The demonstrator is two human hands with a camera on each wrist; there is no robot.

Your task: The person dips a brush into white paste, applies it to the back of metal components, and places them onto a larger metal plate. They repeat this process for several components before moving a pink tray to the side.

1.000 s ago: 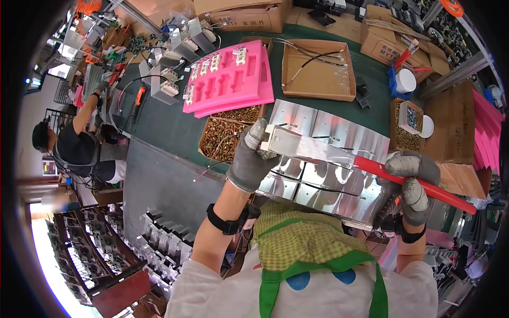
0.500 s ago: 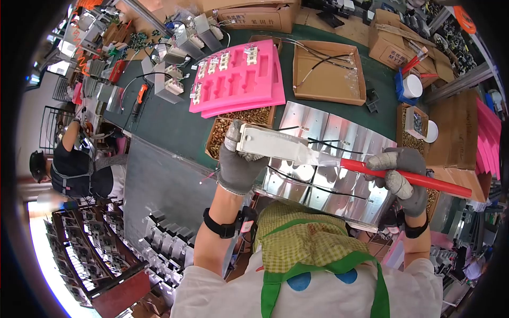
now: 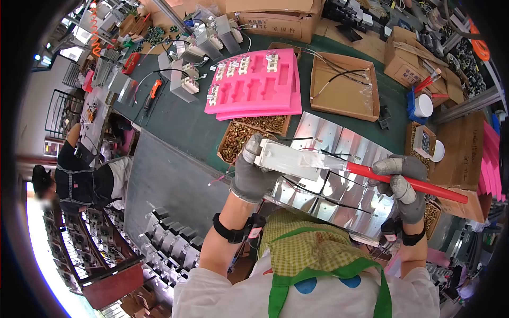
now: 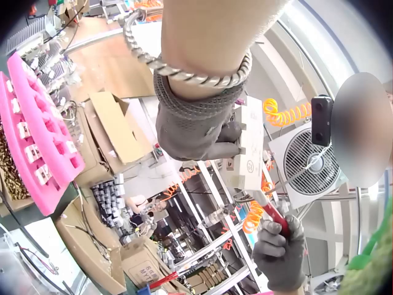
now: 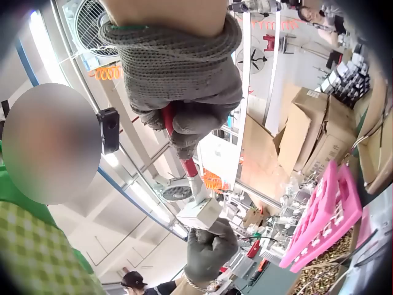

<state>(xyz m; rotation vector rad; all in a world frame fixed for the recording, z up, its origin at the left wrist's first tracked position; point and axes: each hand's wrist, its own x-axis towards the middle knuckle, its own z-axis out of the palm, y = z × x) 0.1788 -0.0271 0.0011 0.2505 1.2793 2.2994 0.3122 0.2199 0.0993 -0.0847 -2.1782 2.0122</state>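
My gloved left hand (image 3: 253,175) grips one end of a long white rectangular block (image 3: 283,157), its broad face turned up in the head view. In my gloved right hand (image 3: 405,185) is a brush with a red handle (image 3: 363,170), its pale tip lying over the block's right end. From the left wrist view, the block (image 4: 249,147) shows a notched side, and the brush (image 4: 274,215) meets its lower end. The right wrist view has the block's end face (image 5: 199,213) at the brush tip. Shiny metal housings (image 3: 313,130) with black wires lie below both hands.
Pink foam trays (image 3: 252,90) holding white parts sit behind the left hand, beside boxes of brass-coloured pieces (image 3: 233,140). A shallow cardboard tray (image 3: 344,100) with wires lies further back. At right stand a white pot (image 3: 423,106) and a large carton (image 3: 458,153). Another person (image 3: 79,180) works at far left.
The block has turned from its narrow side to its broad face, and the brush has shifted along it. The head view has swung, so the bench appears further right and lower.
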